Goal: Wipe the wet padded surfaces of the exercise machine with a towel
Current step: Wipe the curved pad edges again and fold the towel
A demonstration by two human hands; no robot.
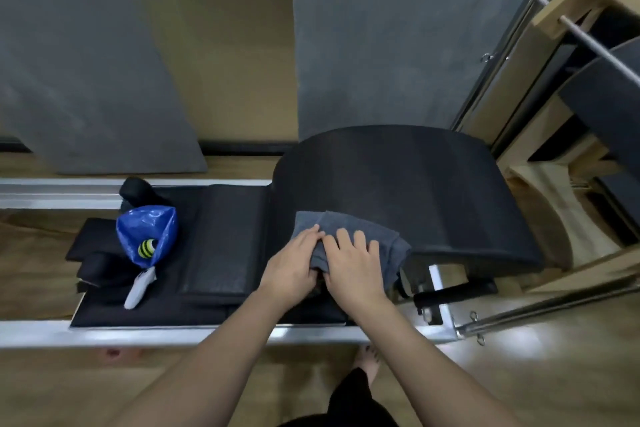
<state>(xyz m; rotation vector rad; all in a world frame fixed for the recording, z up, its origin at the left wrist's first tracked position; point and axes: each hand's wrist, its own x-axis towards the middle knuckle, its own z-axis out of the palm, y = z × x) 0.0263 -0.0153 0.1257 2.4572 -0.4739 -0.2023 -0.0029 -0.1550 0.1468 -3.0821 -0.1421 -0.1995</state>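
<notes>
A grey towel (381,236) lies draped over the near left edge of the black padded arc (398,180) of the exercise machine. My left hand (294,260) rests on the towel's left part, fingers laid fairly straight on the cloth. Beside it, my right hand (353,260) presses flat on the towel with fingers spread. The two hands touch at the thumbs. A flat black padded box (221,239) sits left of the arc on the black carriage (156,312).
A blue plastic bag (149,229) with a yellow-and-black striped ball (147,248) and a white item (138,288) lies on the carriage's left. Metal rails (138,334) frame the machine. A black handle bar (453,293) sticks out at right. More wooden equipment (571,10) stands far right.
</notes>
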